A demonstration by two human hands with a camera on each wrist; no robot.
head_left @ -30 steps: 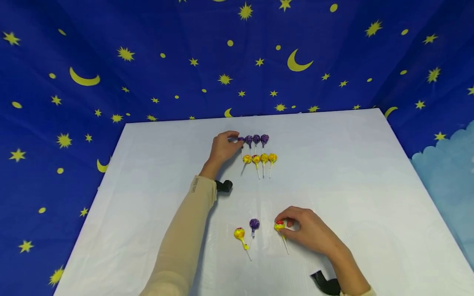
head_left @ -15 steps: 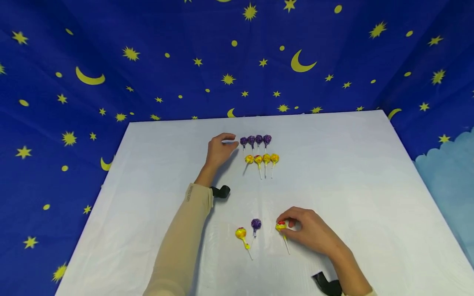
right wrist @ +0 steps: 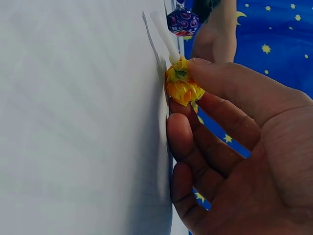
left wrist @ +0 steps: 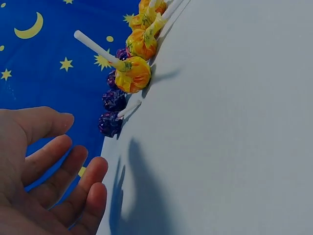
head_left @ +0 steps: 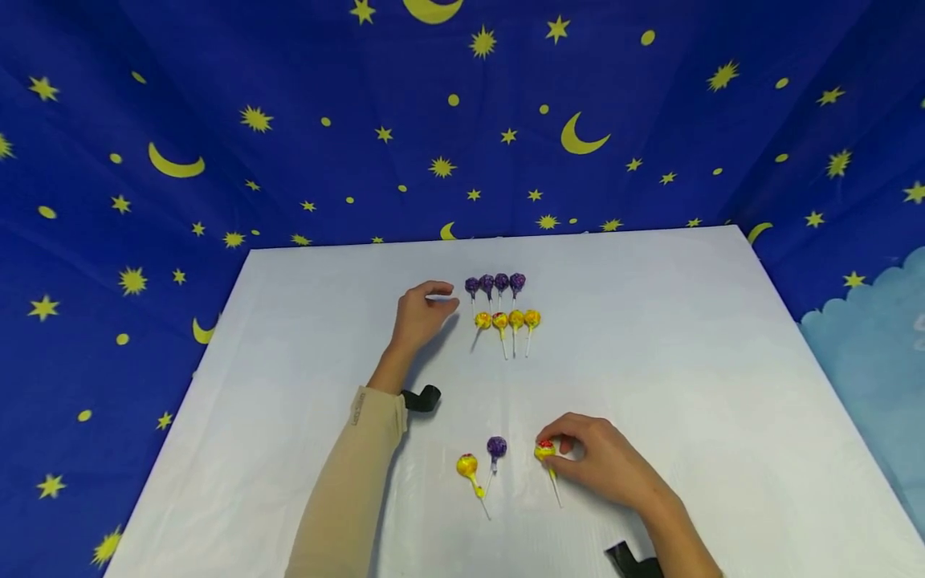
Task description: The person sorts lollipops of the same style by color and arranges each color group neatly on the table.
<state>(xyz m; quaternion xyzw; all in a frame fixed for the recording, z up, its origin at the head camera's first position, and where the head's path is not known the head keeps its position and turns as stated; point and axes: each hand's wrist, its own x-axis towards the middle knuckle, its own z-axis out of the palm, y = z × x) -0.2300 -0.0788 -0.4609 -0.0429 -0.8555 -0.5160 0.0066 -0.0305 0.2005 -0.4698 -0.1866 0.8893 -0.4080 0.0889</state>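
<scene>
My right hand (head_left: 603,461) pinches the head of a yellow lollipop (head_left: 545,452) with red on top, between thumb and fingers; its white stick points toward me. In the right wrist view this lollipop (right wrist: 185,88) is close to the white surface. My left hand (head_left: 421,315) is raised just left of a row of several purple lollipops, apart from the leftmost purple one (head_left: 472,286). Relaxed fingers (left wrist: 93,171) hold nothing in the left wrist view. Nearer than the purple row lies a row of several yellow lollipops (head_left: 500,320).
Between my arms lie a loose yellow lollipop (head_left: 467,466) and a loose purple lollipop (head_left: 496,447), their sticks meeting or crossing. The white table (head_left: 686,345) ends at a blue cloth (head_left: 347,160) with yellow moons and stars. A black device (head_left: 422,399) sits at my left wrist.
My left hand has let go of the leftmost purple lollipop and drawn back to the left and toward me. The right hand stays in place, pinching the yellow lollipop.
</scene>
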